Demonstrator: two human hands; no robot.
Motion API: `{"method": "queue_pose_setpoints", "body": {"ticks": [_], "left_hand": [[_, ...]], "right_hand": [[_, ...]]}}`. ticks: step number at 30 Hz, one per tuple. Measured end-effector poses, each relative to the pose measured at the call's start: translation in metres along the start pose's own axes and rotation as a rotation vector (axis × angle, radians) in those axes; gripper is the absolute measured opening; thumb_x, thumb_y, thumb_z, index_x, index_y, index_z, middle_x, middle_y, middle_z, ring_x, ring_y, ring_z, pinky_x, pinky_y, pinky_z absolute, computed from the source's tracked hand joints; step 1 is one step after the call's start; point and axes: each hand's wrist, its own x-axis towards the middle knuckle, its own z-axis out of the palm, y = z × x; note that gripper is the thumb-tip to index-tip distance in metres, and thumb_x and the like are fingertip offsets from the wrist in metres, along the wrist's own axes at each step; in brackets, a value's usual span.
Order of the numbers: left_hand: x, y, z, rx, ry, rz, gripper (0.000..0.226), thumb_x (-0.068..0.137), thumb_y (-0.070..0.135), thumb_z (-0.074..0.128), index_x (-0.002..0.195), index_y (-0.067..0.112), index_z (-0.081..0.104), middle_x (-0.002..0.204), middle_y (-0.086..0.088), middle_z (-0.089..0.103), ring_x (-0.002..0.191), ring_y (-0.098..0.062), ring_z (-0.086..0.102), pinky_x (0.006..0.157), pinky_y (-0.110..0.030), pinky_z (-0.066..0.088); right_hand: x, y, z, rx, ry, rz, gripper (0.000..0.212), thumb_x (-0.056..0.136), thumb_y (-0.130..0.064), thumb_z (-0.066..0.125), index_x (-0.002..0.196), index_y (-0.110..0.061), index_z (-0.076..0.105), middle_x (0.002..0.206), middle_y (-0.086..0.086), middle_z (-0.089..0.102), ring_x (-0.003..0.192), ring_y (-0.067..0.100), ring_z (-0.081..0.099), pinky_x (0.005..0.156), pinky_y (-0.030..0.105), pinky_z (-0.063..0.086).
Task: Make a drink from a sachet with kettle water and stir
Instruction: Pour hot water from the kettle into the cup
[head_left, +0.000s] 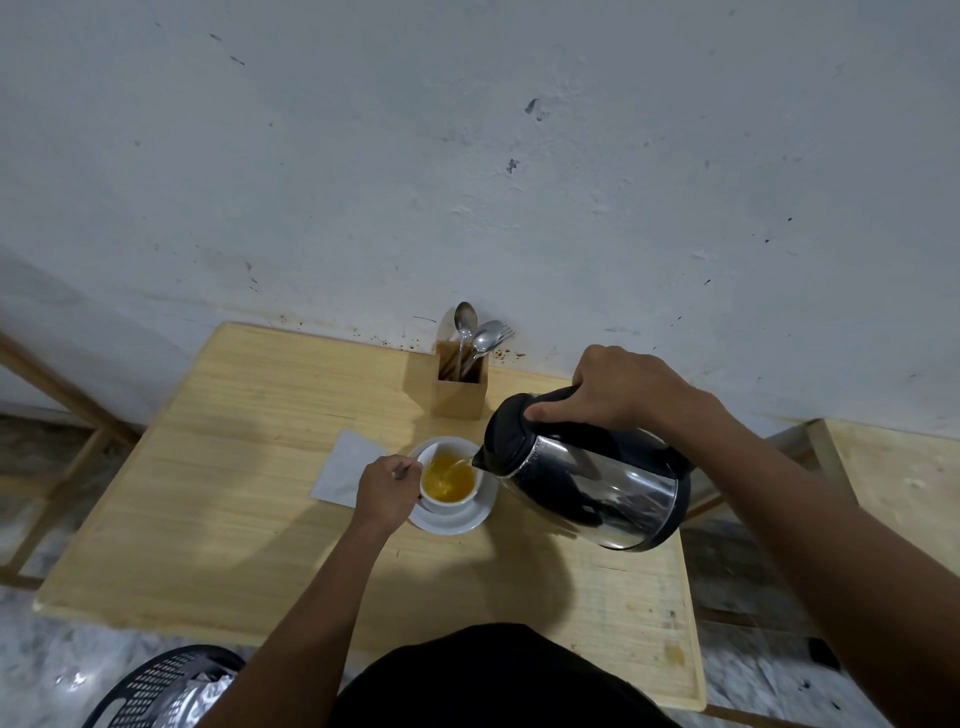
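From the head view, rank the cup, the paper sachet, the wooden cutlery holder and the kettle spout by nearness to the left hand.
1. Cup: touching the left hand, on its right.
2. Paper sachet: flat just left of the hand, partly under it.
3. Kettle spout: across the cup, at its right rim.
4. Wooden cutlery holder: farthest, by the wall.

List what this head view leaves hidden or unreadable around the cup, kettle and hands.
- Item in the left hand: only a grey tip shows; the fingers hide the rest.
- Cup handle: covered by the left hand.
- Kettle water level: opaque steel body.
- Kettle handle: mostly wrapped by the right hand.
- Basket contents: cut off by the bottom edge.
- White paper: any print too faint to read.
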Motion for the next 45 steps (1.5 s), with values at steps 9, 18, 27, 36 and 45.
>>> {"method": "queue_pose_setpoints", "body": {"ticks": [9,18,27,36,45], "left_hand": [[-0.004,0.006,0.004,0.010,0.053,-0.013,0.019,0.089,0.018,0.056,0.073,0.015,0.067,0.084,-0.016,0.069,0.081,-0.032,0.068,0.082,-0.047,0.056],[-0.006,0.014,0.020,0.036,0.172,-0.062,0.020,0.089,0.012,0.051,0.077,0.002,0.064,0.077,-0.016,0.066,0.074,-0.029,0.059,0.069,-0.032,0.043],[-0.008,0.021,0.030,0.156,0.273,-0.062,0.023,0.092,0.010,0.045,0.073,0.002,0.056,0.074,-0.012,0.057,0.074,-0.026,0.052,0.071,-0.032,0.038],[-0.009,0.024,0.036,0.222,0.337,-0.056,0.024,0.092,0.007,0.047,0.080,-0.006,0.063,0.088,-0.023,0.066,0.086,-0.034,0.058,0.079,-0.032,0.038],[-0.014,0.030,0.038,0.276,0.352,-0.052,0.022,0.092,0.002,0.048,0.082,-0.009,0.064,0.087,-0.026,0.067,0.086,-0.038,0.063,0.077,-0.040,0.045]], "right_hand": [[0.000,0.034,0.007,0.181,0.056,0.027,0.073,0.062,-0.084,0.060,0.048,-0.016,0.037,0.044,-0.004,0.035,0.045,0.018,0.038,0.051,0.028,0.028],[-0.006,0.107,0.018,0.689,0.351,0.023,0.088,0.065,-0.079,0.062,0.041,0.003,0.039,0.042,0.013,0.034,0.041,0.022,0.034,0.054,0.034,0.032],[0.011,0.155,0.035,0.828,0.639,0.054,0.082,0.076,-0.061,0.065,0.045,0.011,0.042,0.044,0.032,0.036,0.043,0.023,0.034,0.052,0.034,0.031],[0.040,0.182,0.060,0.921,0.670,0.089,0.078,0.077,-0.061,0.061,0.048,0.010,0.050,0.049,0.035,0.044,0.042,0.025,0.037,0.051,0.034,0.033],[0.052,0.199,0.072,1.027,0.651,0.000,0.071,0.083,-0.047,0.062,0.043,0.006,0.037,0.040,0.018,0.031,0.043,0.021,0.035,0.049,0.035,0.028]]}}
